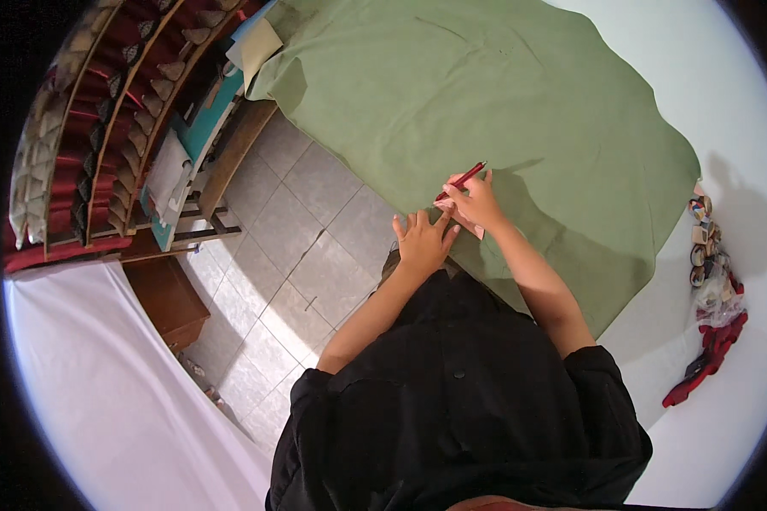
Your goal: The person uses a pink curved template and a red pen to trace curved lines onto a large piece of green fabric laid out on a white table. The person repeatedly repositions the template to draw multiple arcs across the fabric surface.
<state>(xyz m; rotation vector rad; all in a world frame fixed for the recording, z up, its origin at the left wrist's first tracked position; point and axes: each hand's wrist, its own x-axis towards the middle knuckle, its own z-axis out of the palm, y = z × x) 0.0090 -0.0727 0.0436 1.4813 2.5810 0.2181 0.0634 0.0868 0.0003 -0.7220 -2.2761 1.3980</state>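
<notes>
A large sheet of green leather-like material (486, 85) lies spread in front of me, with soft creases and a curved far edge. My right hand (475, 204) grips a red pen (464, 177) over its near edge, the pen's tip end pointing down toward my left fingers. Under both hands is a small pale pink piece (469, 225), mostly hidden by them. My left hand (421, 243) lies with its fingers spread, the fingertips against the pink piece at the sheet's near edge. The exact spot where the pen meets the piece cannot be made out.
At the left stand racks (102, 128) of small items and a teal-topped table (209, 119) with papers on it. A white cloth (119, 358) hangs beside a brown wooden cabinet (166, 298). Small rolls (699, 255) and a red cloth (709, 358) lie at the right.
</notes>
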